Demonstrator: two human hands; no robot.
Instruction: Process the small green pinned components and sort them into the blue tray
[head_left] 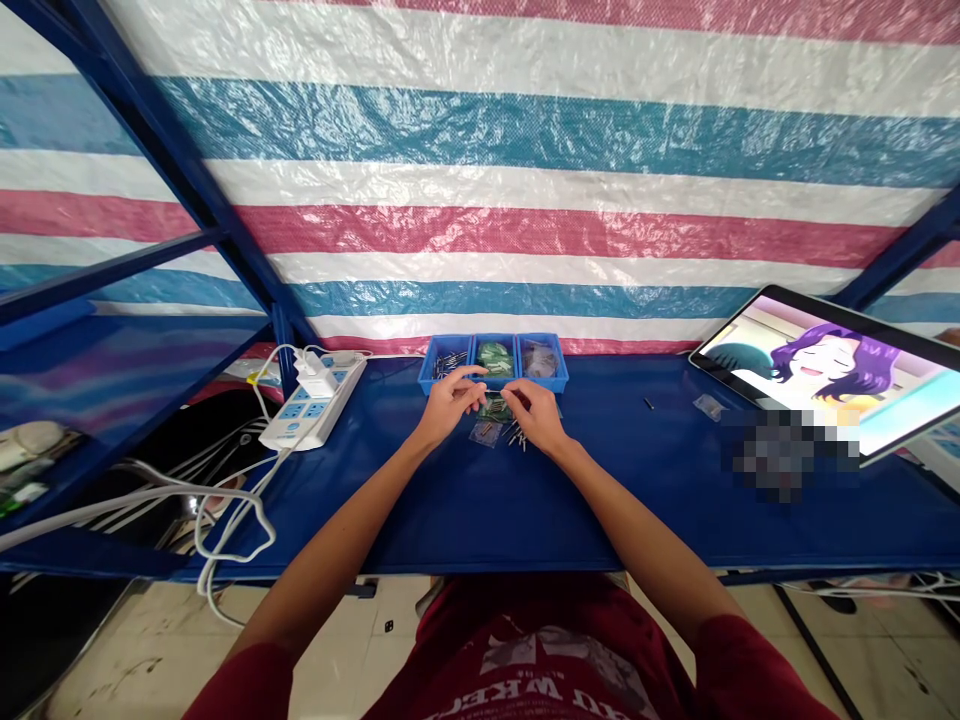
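My left hand (pixel 452 402) and my right hand (pixel 535 412) are close together over the table, just in front of a row of blue bins. Fingertips of both are pinched towards each other around something small and thin that I cannot make out. The left index finger stretches out over the bins. Below the hands lie a small clear plastic bag (pixel 486 433) with little brownish pieces and a green packet (pixel 495 408). Several slim metal pieces (pixel 517 436) lie beside the right hand, partly hidden by it.
The blue bins hold metal pieces (pixel 448 364), green bagged items (pixel 495 358) and clear bags (pixel 541 358). A white power strip (pixel 319 402) with cables stands left. Right are a tablet (pixel 832 370), a small plastic bag (pixel 708 406) and a dark short piece (pixel 649 404).
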